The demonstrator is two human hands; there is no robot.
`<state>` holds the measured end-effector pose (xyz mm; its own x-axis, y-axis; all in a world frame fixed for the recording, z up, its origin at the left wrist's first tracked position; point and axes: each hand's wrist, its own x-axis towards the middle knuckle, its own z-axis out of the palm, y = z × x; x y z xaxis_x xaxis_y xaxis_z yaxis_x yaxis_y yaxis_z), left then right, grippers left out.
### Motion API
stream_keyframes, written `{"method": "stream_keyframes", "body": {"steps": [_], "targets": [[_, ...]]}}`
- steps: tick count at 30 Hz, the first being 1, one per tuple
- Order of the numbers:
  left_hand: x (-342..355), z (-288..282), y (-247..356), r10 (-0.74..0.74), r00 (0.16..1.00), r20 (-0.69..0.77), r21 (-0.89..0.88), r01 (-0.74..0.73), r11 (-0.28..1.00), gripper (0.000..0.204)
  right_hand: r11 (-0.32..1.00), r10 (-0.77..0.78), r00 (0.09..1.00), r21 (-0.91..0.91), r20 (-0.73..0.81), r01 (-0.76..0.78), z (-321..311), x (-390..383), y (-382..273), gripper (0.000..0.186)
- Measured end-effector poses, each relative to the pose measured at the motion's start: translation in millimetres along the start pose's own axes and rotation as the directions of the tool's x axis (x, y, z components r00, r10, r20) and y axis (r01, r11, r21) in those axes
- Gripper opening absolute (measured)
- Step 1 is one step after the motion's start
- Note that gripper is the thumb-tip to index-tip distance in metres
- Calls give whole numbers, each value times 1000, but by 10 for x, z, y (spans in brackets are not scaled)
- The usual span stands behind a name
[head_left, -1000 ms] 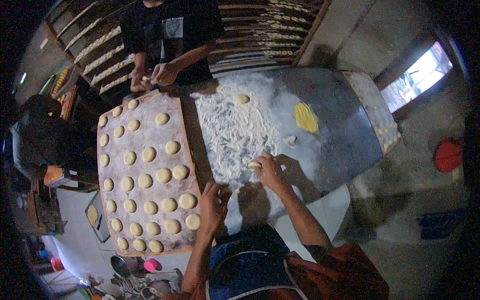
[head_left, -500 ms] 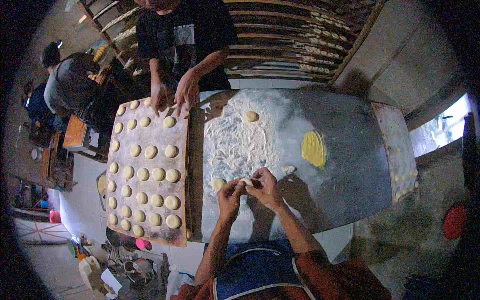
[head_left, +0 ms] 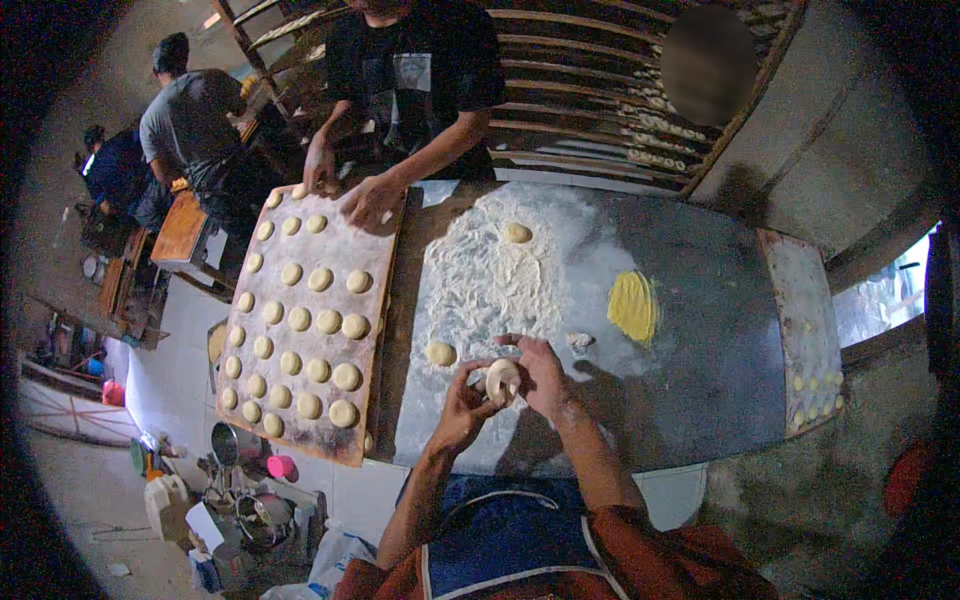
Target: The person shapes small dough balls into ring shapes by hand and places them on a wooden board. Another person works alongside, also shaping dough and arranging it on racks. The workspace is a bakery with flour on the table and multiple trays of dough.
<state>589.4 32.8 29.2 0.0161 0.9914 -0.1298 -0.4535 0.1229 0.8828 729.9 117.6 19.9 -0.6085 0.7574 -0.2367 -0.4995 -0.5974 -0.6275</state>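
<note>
Holding a dough piece [head_left: 503,378] in the bent left hand [head_left: 460,412], over the near part of the table [head_left: 710,340]; holding the right hand [head_left: 547,380], loosely spread, at its right side; being unable to tell whether gripping with that too; working just right of a dough round [head_left: 441,354]; facing scattered flour [head_left: 482,285]; having a board [head_left: 350,243] to the left.

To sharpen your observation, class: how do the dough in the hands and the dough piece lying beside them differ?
The held dough is in the left hand; the resting dough lies on the floured table. The held dough looks folded and uneven; the resting dough looks rounded. Both are pale.
</note>
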Motion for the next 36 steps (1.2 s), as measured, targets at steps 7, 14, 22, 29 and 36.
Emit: {"method": "stream_keyframes", "body": {"steps": [7,14,22,29,36], "targets": [[111,-382,-409,146,924,-353,-46,-173,984,40,983,-182,940,-70,-287,169,317,-63,292,50],[229,-387,-194,174,878,-447,-351,-350,868,32,378,-486,870,-878,81,293,324,349,795,42],[-18,-1068,-131,234,848,-475,-214,-369,904,30,374,-377,926,-916,-6,146,764,437,1162,63],[-443,-1355,212,589,758,-280,636,-314,705,28,296,-169,985,-952,21,71,1228,384,1362,53],[-819,-1513,459,522,779,-347,634,-215,743,33,9,-285,898,-936,334,351,1519,247,1602,44]]}}
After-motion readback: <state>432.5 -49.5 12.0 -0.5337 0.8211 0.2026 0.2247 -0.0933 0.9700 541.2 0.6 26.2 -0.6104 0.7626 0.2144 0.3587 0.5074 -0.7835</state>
